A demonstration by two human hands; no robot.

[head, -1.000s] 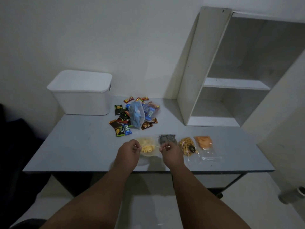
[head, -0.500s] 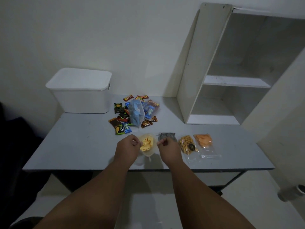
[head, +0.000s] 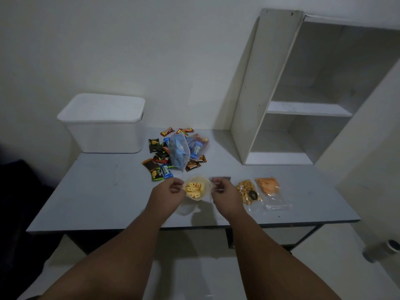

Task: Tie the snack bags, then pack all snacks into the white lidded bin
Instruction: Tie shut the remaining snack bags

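A clear bag of yellow snacks point(head: 195, 189) hangs just above the grey table point(head: 104, 191) between my two hands. My left hand point(head: 170, 192) pinches its left edge and my right hand point(head: 225, 194) pinches its right edge. Behind my right hand lies a dark snack bag point(head: 220, 179), partly hidden. Right of it lie a bag of brown nuts point(head: 249, 191) and a bag of orange chips point(head: 268, 187), both flat with open tops. A pile of wrapped snacks and blue bags point(head: 177, 151) sits further back. The white lidded bin point(head: 104, 124) stands at the back left, lid on.
A white shelf unit point(head: 287, 94) stands on the table's back right corner. The table's front edge runs just below my wrists. A dark shape fills the floor at the left, and a small round object point(head: 391, 245) lies on the floor at the right.
The yellow snack bag has been lifted off the table and its top stretched apart between my hands. The view has tilted slightly.
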